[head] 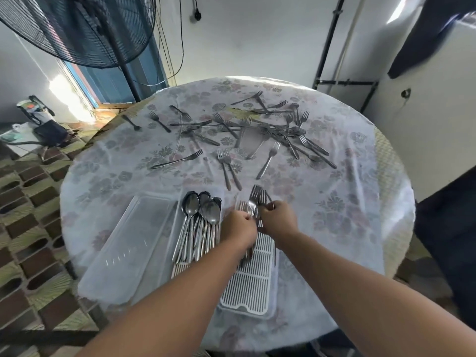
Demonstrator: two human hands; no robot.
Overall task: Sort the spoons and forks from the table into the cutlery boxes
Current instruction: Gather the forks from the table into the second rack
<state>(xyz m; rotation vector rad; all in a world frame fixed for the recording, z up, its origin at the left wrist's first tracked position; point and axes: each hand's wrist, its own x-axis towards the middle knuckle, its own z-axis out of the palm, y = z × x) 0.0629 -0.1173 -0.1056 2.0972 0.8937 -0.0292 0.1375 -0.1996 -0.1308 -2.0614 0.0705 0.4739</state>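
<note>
Forks (257,199) bunched in right hand (279,221), left hand (240,229) pinching handles; tines point away, along fork box (253,284) (directly beneath).

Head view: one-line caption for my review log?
Both hands hold forks over the right cutlery box; spoons fill the left.
</note>
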